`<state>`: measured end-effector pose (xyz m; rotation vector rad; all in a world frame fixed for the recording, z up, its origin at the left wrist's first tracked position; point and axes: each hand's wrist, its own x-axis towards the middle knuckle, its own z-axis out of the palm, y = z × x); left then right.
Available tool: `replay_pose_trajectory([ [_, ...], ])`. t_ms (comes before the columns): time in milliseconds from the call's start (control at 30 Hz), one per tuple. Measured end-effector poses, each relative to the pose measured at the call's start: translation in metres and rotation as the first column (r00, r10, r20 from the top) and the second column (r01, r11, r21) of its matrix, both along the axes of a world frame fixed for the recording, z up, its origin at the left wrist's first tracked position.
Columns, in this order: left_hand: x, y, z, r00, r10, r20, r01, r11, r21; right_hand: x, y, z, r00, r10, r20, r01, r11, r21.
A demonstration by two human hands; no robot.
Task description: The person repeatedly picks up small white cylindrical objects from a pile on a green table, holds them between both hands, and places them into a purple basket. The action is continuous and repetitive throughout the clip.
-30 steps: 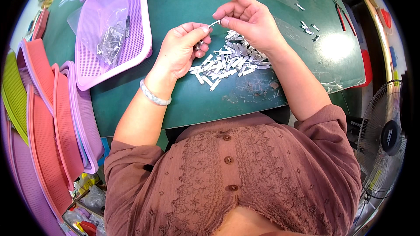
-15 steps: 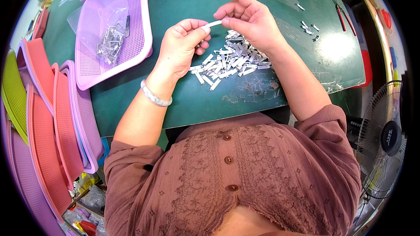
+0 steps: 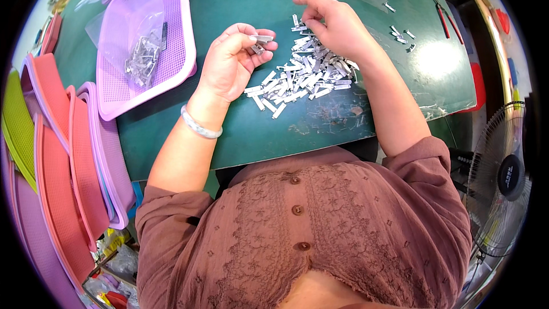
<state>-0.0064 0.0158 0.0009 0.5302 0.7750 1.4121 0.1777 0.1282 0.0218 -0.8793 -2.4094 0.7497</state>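
"How much is left?"
"The left hand [image 3: 231, 66] pinches a few slim metal fittings [image 3: 263, 39]; a loose heap [image 3: 309, 77] lies between both hands."
"The right hand [image 3: 338, 30]?"
"Curled above it; grip hidden. Rightward, several pieces [image 3: 398, 35] sit apart, perhaps finished. Leftward, a clear plastic bag [image 3: 137, 40] of metal parts rests in a perforated lilac basket [image 3: 178, 28]."

I'm getting a bright, mostly even view. On the smooth dark-green counter [image 3: 246, 137], a white patch of glare washes out part of the right side; I read it as reflected overhead light. The small flat silvery metal pieces [image 3: 309, 77] glint, their finest details too tiny for me to resolve. Fisheye curvature bows the coral perforated plastic baskets [image 3: 63, 189] at left; the corners fall black.
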Motion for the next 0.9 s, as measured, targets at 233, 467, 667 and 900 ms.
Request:
replay_pose_trajectory([
  [233,-0.003,0.002,-0.004,0.995,-0.039,0.09,0.042,0.999,-0.033,-0.002,0.0,-0.011,1.0,0.009,-0.021,-0.004,0.98,0.198],
  [467,0.003,0.001,0.001,0.995,0.008,-0.097,-0.022,0.99,-0.14,-0.007,-0.001,-0.008,0.996,0.053,-0.066,-0.051,0.998,0.03],
  [667,0.008,0.002,0.003,0.983,0.026,-0.181,-0.055,0.986,-0.156,-0.019,-0.007,-0.02,0.998,0.021,-0.051,-0.006,0.961,0.277],
  [900,0.012,0.003,0.006,0.93,0.027,-0.367,-0.098,0.979,-0.178,-0.021,-0.006,-0.025,0.998,0.064,-0.021,-0.058,0.979,0.197],
])
